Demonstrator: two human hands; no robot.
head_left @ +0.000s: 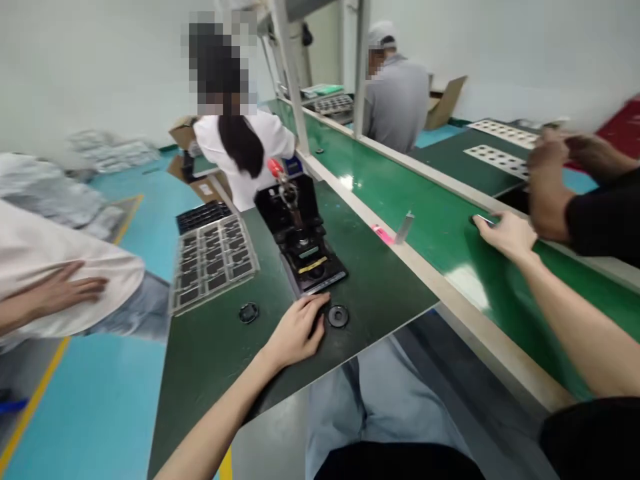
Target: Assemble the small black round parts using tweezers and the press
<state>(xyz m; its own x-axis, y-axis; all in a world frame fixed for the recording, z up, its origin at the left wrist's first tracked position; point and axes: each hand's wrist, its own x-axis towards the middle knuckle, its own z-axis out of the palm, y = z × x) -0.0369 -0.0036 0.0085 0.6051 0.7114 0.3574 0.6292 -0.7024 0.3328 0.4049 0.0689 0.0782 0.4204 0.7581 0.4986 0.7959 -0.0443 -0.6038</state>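
Observation:
My left hand [299, 333] rests on the dark green table [210, 373], fingers curled and apart, fingertips near the front edge of a black clamp fixture [313, 257] with a red-tipped handle. Just right of those fingers lies a round black part [338, 316] with a ring at its centre. Another round black part [249, 313] lies farther left. Over the green conveyor belt [430, 220], my right hand [507, 235] is stretched out to the right, thumb and fingers closed on a small dark part [483, 221].
A clear tray [214, 261] of dark parts stands at the table's left. A pink item [383, 234] and upright grey piece [404, 228] sit on the conveyor's rail. Other people are around: a hand [75, 292] at left, dark sleeves and hands [555, 180] at right, two people ahead.

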